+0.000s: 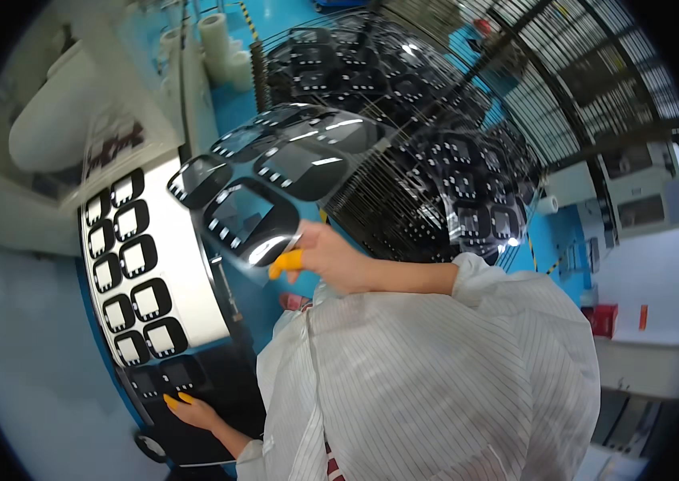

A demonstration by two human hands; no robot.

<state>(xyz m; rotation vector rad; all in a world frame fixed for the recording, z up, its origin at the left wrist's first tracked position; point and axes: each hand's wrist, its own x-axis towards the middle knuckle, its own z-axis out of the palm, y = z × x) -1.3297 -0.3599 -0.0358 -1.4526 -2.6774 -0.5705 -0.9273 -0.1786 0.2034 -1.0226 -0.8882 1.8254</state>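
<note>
My right hand (326,258), with a yellow finger cot, is closed on the near edge of a clear plastic film sheet (295,170) printed with black rounded frames. The sheet is raised and bowed, its far part stretching toward the wire racks. At the lower left my left hand (193,411) has yellow-covered fingertips stretched out at the edge of black printed frames (181,373) on a dark surface. Beyond it, a similar set of black frames (138,256) lies in two rows on a bright white lit panel (187,301).
Wire racks (391,196) at the centre and right carry several more printed film sheets (467,176). White rolls (213,38) stand on the blue floor at the top left. White cabinets (636,204) and a red box (604,321) are at the right.
</note>
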